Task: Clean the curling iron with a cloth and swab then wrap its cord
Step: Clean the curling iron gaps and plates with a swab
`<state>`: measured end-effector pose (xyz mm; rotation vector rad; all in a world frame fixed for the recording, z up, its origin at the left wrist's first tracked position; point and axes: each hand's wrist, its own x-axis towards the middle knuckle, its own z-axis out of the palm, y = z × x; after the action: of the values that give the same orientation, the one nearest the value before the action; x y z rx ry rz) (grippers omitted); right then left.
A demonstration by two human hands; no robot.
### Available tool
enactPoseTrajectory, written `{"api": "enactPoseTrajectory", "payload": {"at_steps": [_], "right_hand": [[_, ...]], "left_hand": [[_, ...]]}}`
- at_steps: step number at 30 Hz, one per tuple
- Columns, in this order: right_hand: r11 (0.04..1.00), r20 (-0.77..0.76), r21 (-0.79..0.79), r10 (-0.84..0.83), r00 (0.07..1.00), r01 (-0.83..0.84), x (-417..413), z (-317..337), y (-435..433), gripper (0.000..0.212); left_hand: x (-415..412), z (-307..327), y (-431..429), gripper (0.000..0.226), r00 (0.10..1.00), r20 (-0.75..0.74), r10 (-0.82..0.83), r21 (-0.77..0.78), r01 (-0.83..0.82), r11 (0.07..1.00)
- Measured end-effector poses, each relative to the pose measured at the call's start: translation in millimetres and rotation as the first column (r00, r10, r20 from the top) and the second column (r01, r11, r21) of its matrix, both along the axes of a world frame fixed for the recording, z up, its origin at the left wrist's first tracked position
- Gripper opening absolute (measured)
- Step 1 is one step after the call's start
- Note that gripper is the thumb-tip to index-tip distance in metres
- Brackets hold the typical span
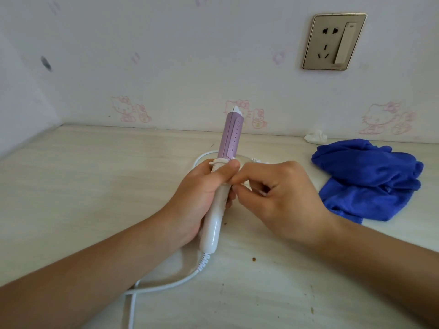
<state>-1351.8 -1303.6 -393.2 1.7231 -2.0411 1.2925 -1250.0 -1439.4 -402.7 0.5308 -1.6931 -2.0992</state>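
While the table [71,186] runs bare to the left and ends at the far wall [190,55], the right side is taken up by a crumpled blue cloth [365,179] with a small white wad [316,136] just beyond it. At centre, the left hand [197,198] is wrapped tight round the white handle of the iron [228,162], its purple barrel pointing up and away. The right hand [285,193] pinches thumb and forefinger together against the handle; what they hold is too small to tell, perhaps a swab. The cord [166,283] loops near, passes under the left forearm and is cut off at the bottom edge; another loop shows behind the hands. A socket [335,41] sits on the wall, far right.
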Motion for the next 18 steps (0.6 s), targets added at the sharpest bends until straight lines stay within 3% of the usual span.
{"api": "enactPoseTrajectory", "payload": {"at_steps": [5, 11, 15, 18], "right_hand": [[0.979, -0.073, 0.124, 0.174, 0.982, -0.164, 18.0, -5.4, 8.3, 0.013], [0.998, -0.014, -0.012, 0.062, 0.998, -0.063, 3.2, 1.0, 2.5, 0.012], [0.998, 0.000, -0.021, 0.054, 0.999, -0.054, 1.8, -1.4, 2.1, 0.012], [0.989, -0.032, 0.059, 0.134, 0.990, -0.132, 9.8, -6.7, 6.2, 0.011]], "left_hand": [[3.1, -0.6, -1.8, 0.021, 0.999, -0.043, 0.013, -0.071, -0.016, 0.997], [3.1, 9.0, -10.2, 0.021, 1.000, -0.002, 0.007, -0.396, -0.008, 0.918], [5.0, 11.4, -12.7, 0.022, 0.996, 0.051, -0.073, -0.328, 0.086, 0.941], [5.6, 12.0, -13.1, 0.023, 0.995, 0.062, -0.077, -0.260, 0.090, 0.961]]}}
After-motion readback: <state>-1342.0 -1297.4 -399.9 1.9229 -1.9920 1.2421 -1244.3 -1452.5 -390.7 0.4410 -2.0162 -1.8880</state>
